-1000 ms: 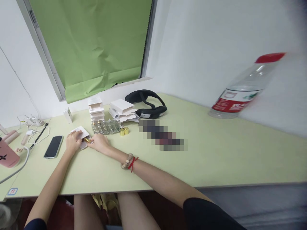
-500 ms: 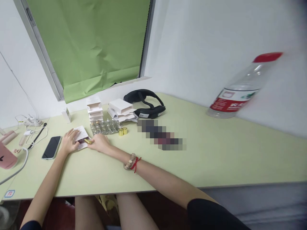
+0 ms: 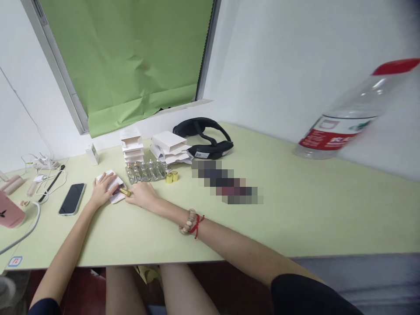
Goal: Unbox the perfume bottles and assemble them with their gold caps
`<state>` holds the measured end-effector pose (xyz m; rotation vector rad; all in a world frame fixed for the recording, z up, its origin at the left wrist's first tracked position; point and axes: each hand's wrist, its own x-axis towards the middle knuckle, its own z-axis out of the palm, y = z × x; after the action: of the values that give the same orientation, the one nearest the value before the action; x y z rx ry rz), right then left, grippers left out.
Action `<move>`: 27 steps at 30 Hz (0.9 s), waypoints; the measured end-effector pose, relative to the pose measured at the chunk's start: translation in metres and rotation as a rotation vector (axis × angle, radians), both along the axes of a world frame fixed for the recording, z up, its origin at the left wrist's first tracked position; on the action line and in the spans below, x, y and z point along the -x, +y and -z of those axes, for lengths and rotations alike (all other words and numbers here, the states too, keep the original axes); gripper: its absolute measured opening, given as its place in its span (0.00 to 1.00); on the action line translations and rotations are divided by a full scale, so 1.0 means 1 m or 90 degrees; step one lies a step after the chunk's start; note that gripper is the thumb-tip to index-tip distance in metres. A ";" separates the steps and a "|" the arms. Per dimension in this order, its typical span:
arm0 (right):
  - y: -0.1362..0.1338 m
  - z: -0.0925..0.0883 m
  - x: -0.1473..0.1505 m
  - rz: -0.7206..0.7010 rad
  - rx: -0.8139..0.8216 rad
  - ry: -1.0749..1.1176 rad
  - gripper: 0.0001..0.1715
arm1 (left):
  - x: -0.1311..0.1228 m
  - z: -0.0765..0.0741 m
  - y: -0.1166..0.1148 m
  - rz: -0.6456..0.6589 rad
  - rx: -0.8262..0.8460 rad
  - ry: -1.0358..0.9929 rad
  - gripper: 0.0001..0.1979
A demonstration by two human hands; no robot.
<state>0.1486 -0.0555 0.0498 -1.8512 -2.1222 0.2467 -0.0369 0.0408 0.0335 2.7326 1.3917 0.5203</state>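
Note:
My left hand (image 3: 103, 189) lies over a small white box (image 3: 115, 176) on the table, with its fingers on top and the thumb by the opening, holding it. My right hand (image 3: 141, 195) is closed at the gold cap (image 3: 124, 191) of a small perfume bottle. The bottle's body is mostly hidden at the box's open end. Just behind my right hand stands a row of several clear glass perfume bottles (image 3: 146, 172). Two loose gold caps (image 3: 171, 177) stand to the right of this row.
White boxes (image 3: 133, 151) are stacked at the back, with another pile (image 3: 170, 146) beside them. A black headset (image 3: 210, 148), a pixelated patch (image 3: 226, 181) and a plastic bottle (image 3: 337, 131) are to the right. A phone (image 3: 72, 199), cables (image 3: 42, 175) and a pink cup (image 3: 9, 210) are to the left.
My left hand has shifted right, further over the white box. My right hand stays at the gold cap by the opening. The whole view has turned slightly.

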 end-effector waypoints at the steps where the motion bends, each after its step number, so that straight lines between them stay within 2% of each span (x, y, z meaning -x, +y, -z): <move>1: -0.003 0.000 0.000 -0.005 0.006 0.000 0.17 | 0.001 0.001 0.002 -0.016 0.003 -0.015 0.22; 5: -0.009 0.004 -0.006 -0.011 0.033 0.026 0.16 | 0.006 0.005 0.011 -0.082 0.002 -0.062 0.20; 7: -0.007 0.007 -0.011 -0.009 0.032 0.043 0.17 | 0.006 0.007 0.011 -0.086 -0.019 -0.061 0.20; 11: -0.002 0.009 -0.019 -0.008 0.025 0.046 0.17 | 0.000 0.005 0.001 -0.010 -0.095 -0.005 0.17; 15: -0.004 0.005 -0.018 -0.009 0.019 0.008 0.17 | -0.002 -0.005 -0.010 0.070 -0.136 0.067 0.13; 20: -0.006 0.009 -0.014 -0.017 0.013 0.008 0.20 | 0.005 -0.015 -0.008 0.065 -0.185 0.101 0.08; 27: 0.003 0.015 -0.022 0.016 0.024 0.144 0.21 | 0.003 0.000 -0.002 0.062 -0.114 0.109 0.14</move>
<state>0.1702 -0.0522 0.0350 -1.7760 -1.9535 0.4697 -0.0399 0.0393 0.0334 3.0351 1.2940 0.4343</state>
